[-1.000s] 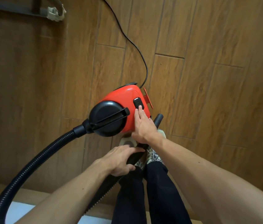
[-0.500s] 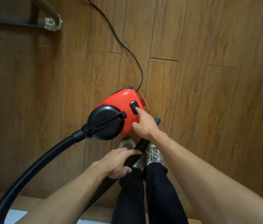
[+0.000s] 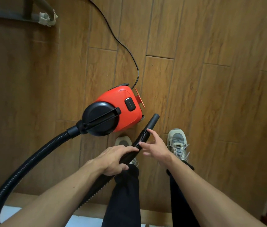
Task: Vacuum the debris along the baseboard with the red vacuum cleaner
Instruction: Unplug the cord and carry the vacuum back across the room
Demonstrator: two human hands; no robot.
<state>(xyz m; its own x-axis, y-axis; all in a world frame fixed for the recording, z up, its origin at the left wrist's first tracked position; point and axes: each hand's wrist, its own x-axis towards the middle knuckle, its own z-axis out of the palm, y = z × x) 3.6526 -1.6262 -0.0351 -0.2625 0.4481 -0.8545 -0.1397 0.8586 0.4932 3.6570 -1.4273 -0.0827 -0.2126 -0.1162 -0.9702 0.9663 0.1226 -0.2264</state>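
You stand over the red vacuum cleaner, which sits on the wood-plank floor just ahead of your 2 shoes. Its round black front cap faces the lower left, and a black rocker switch sits on top of the red shell. A black power cord leaves the rear of the body and runs up out of view.

The corrugated black hose plugs into the front cap, sweeps down to the lower left corner, then comes back up between your arms. Its smooth end tube points up and to the right, close beside the vacuum body but not touching it.

Your left hand grips the hose, with the fingers laid over the top and the thumb curled underneath. Your right hand is spread and relaxed. Its index fingertip and thumb tip touch the ribbed part of the hose just below the end tube, but nothing is wrapped round it.

Your left shoe is partly hidden behind the hose, and your right shoe stands clear to the right, near your right hand.

A pale wooden strip runs along the bottom edge of the floor; whether it is the baseboard cannot be told. A dark metal frame with a taped pipe sits in the top left corner, well apart from the vacuum.
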